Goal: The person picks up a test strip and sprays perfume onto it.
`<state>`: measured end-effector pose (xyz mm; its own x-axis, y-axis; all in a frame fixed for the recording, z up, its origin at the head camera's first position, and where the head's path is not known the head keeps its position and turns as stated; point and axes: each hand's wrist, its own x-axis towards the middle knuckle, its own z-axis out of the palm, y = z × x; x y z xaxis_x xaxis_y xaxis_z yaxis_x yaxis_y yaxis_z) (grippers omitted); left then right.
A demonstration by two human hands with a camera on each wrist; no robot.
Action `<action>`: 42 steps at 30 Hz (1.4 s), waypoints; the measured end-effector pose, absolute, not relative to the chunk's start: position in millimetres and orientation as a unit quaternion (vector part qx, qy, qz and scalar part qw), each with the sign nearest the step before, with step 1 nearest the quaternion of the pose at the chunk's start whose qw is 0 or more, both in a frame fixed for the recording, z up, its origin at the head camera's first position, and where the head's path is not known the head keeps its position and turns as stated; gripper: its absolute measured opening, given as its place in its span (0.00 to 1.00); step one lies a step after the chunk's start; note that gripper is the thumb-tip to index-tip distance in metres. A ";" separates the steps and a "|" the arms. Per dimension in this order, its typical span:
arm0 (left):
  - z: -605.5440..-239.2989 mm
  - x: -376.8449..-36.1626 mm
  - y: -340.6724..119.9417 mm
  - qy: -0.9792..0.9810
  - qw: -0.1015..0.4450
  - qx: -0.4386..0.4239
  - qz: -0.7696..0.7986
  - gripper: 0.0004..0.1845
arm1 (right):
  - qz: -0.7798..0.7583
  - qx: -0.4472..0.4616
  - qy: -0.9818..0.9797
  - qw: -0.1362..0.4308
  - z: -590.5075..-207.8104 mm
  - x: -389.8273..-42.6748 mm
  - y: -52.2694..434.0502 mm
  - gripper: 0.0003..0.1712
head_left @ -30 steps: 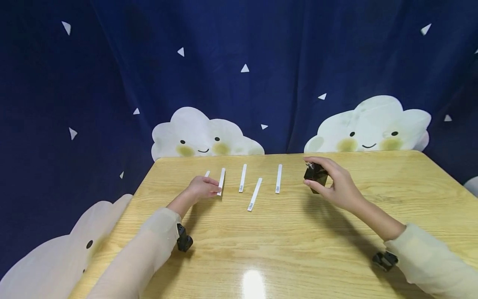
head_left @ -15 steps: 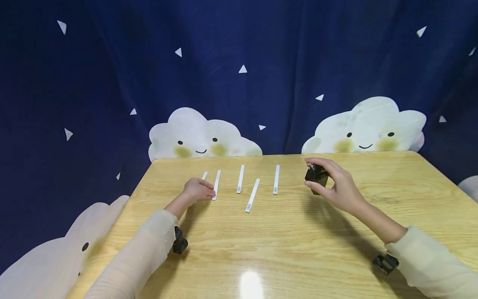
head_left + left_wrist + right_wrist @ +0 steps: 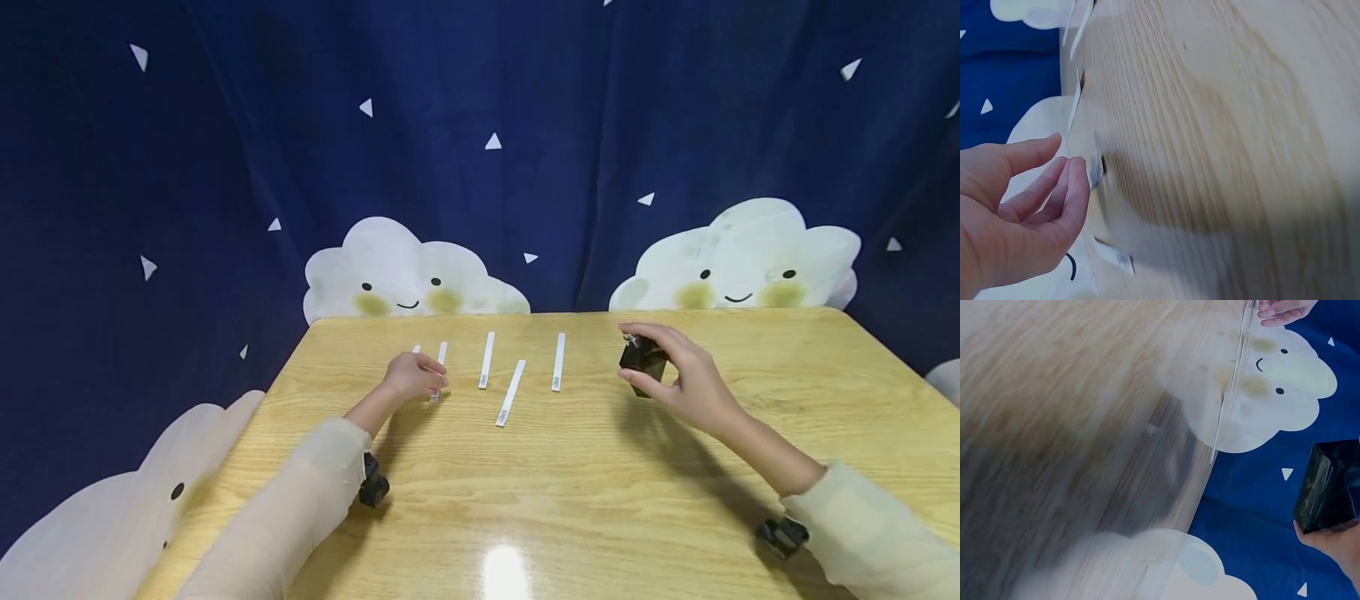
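At the far left of the table, my left hand [image 3: 417, 377] hovers over the near end of a white paper strip [image 3: 442, 354] and partly hides it. The left wrist view shows that hand [image 3: 1029, 200] with thumb and fingers apart, nothing pinched between them. The strip's printed end [image 3: 1095, 170] lies just beyond the fingertips; whether they touch cannot be told. My right hand [image 3: 686, 379] holds a dark glossy box-shaped block [image 3: 643, 357] above the table, thumb and fingers on opposite sides. The right wrist view shows the block [image 3: 1325, 487] with smooth, shiny faces.
Further white strips lie right of my left hand: one [image 3: 487, 360] in the middle, one [image 3: 511, 393] slanted nearer, one [image 3: 558, 362] to the right. Another strip [image 3: 416, 348] sits mostly behind the left hand. A dark blue curtain [image 3: 570, 150] hangs behind the wooden table [image 3: 570, 483].
My left hand let go of the strip, which now lies flat on the table. The hand drew back leftward, then moved right over its near end. My right hand still holds the block.
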<state>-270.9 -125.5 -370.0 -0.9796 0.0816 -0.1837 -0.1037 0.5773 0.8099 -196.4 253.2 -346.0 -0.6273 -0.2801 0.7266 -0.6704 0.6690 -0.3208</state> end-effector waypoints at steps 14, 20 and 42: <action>-374.7 -277.6 -79.5 0.883 0.092 0.023 0.460 0.11 | 0.302 0.274 -0.855 0.322 -352.8 -195.7 265.8 0.39; -382.2 -278.8 -61.4 0.909 0.070 0.027 0.410 0.08 | 0.295 0.278 -0.857 0.318 -357.5 -194.0 269.0 0.40; -380.0 -279.6 -52.9 0.937 0.007 -0.017 0.349 0.10 | 0.299 0.288 -0.854 0.314 -357.5 -196.7 270.6 0.40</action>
<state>-279.6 -52.9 -380.0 -0.9993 -0.0271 -0.0261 -0.0376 0.7552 0.6544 -196.7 270.6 -357.5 -0.6375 -0.3040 0.7080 -0.6795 0.6549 -0.3307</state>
